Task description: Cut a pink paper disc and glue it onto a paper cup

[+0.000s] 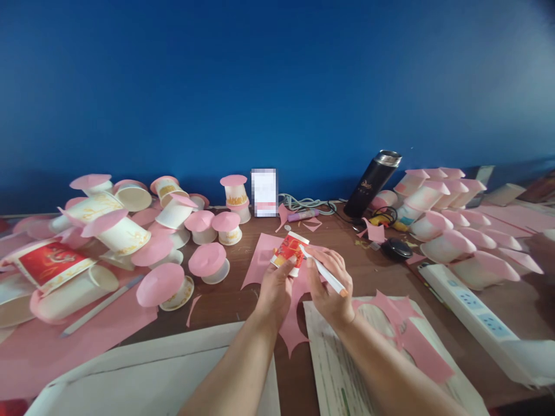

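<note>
Crowded table (225,300); cup (289,252) held, little free room.

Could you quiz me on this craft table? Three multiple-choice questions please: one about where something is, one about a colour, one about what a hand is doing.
1. Where does the black flask stand?
A. At the back of the table, right of centre
B. At the near left edge
C. On the power strip

2. What colour are the paper tops on the white cups?
A. Green
B. Pink
C. Yellow

3. What is the right hand doing?
A. Lying flat and empty
B. Holding a white pen
C. Gripping the flask

Answers: 1 A, it leans by the blue wall. 2 B, pink discs cover them. 3 B, the pen tip meets the red cup in the left hand.
</note>
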Available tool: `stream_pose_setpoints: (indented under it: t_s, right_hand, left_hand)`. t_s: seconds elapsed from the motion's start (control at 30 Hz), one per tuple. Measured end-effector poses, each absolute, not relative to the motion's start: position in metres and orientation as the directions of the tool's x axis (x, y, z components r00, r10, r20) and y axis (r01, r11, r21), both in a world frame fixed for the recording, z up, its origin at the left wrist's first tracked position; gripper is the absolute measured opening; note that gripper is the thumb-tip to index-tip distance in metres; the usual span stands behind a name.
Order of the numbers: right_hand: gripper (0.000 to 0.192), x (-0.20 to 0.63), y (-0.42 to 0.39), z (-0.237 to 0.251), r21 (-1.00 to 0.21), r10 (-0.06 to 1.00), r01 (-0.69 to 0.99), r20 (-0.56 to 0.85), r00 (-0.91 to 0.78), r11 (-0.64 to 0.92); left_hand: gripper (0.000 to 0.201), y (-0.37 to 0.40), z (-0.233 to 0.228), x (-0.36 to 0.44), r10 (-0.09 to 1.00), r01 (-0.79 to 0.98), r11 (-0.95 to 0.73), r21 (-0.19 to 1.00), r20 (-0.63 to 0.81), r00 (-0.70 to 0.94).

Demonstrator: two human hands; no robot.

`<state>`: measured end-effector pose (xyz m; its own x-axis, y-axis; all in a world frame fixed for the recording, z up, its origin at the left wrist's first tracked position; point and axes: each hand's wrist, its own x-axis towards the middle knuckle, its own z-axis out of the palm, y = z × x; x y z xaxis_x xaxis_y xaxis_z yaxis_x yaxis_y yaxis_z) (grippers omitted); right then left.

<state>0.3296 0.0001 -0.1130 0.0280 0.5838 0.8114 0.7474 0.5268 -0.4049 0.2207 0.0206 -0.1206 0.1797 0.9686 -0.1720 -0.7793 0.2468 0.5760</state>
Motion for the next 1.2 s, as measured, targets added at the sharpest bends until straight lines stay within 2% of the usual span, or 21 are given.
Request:
stream_pose_setpoints:
  t_s: [0.23, 0.63, 1.2]
  right_hand:
    - [0.025, 0.3235, -0.0015, -0.1129, -0.408, 0.619, 0.753, 0.785, 0.001, 0.516]
    - [0.023, 0.3221, -0.001, -0.1138, -0.416, 0.645, 0.761, 0.764, -0.005, 0.498]
    - [0.024, 0.3251, -0.0011, -0.1169, -0.42, 0.662, 0.771, 0.75, -0.003, 0.479]
  left_hand:
    - [0.023, 0.0193, -0.1242, 0.2209, 0.968, -0.746, 0.251, 0.617, -0.142, 0.209]
    - [0.026, 0.0183, -0.1225, 0.2218, 0.974, -0.728, 0.22, 0.65, -0.108, 0.198]
    - [0.027, 0.0219, -0.1269, 0.22, 0.954, -0.803, 0.273, 0.53, -0.256, 0.155]
